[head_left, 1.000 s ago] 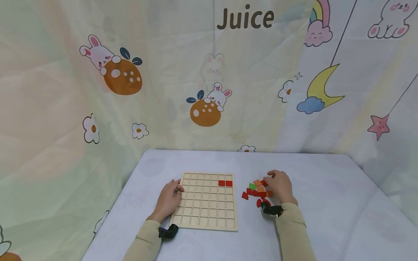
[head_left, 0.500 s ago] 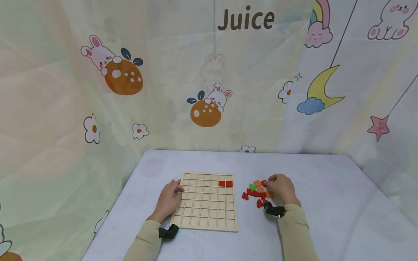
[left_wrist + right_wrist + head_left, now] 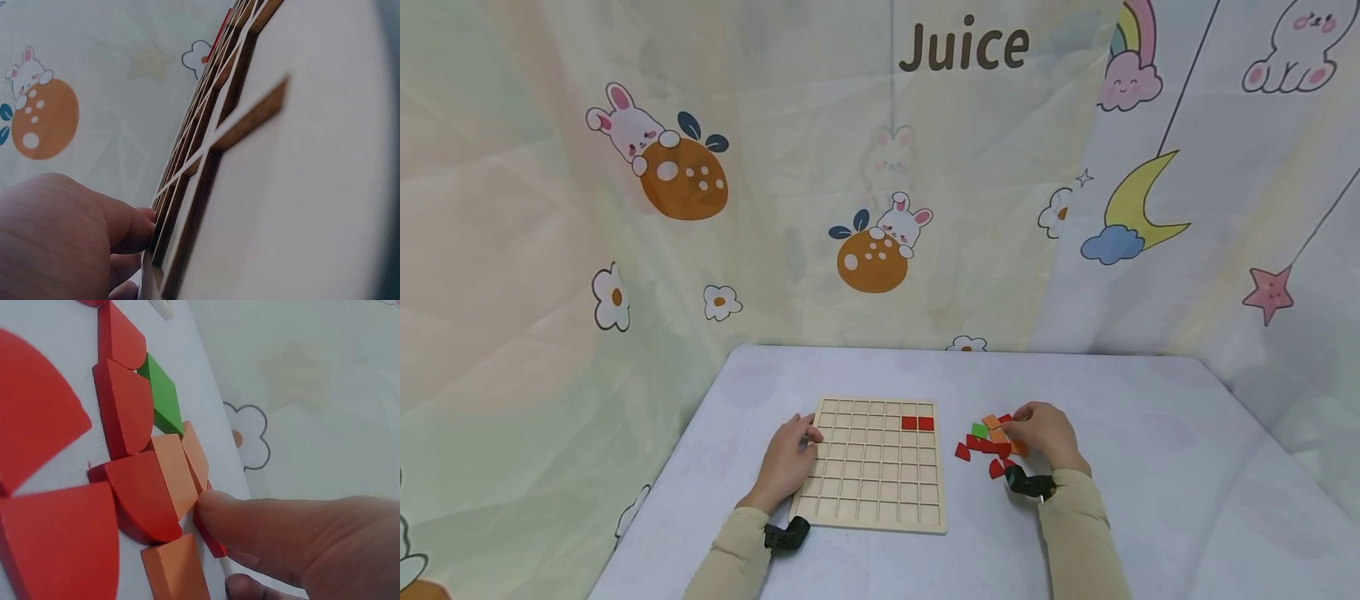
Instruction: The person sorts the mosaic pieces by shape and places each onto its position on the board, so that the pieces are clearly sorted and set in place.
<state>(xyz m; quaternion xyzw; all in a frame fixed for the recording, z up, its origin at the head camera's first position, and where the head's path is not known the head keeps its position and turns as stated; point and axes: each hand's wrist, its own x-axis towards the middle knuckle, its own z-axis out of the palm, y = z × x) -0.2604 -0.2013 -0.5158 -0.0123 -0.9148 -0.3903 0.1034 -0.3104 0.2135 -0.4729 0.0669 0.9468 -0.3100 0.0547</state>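
Observation:
A pale wooden grid board [image 3: 880,479] lies on the table, two red squares [image 3: 917,423] set side by side in its upper right cells. My left hand [image 3: 786,460] holds the board's left edge, thumb at the rim and the other fingers tucked beside it in the left wrist view. To the right of the board, my right hand [image 3: 1047,433] reaches into a loose cluster of coloured blocks. In the right wrist view its thumb [image 3: 219,509] crosses a narrow red block [image 3: 211,534] beside an orange block [image 3: 172,475]; the index fingertip is hidden, so I cannot tell whether it pinches one.
Several red quarter-round blocks [image 3: 128,409], a green block [image 3: 164,394] and another orange block [image 3: 178,569] lie close together, some touching. A white cloth covers the table [image 3: 1157,467]. Behind it hangs a printed curtain [image 3: 775,208].
My right hand first drew slightly back and down over the cluster, then its fingertips shifted a little left toward the orange blocks. The left hand and the board stay put.

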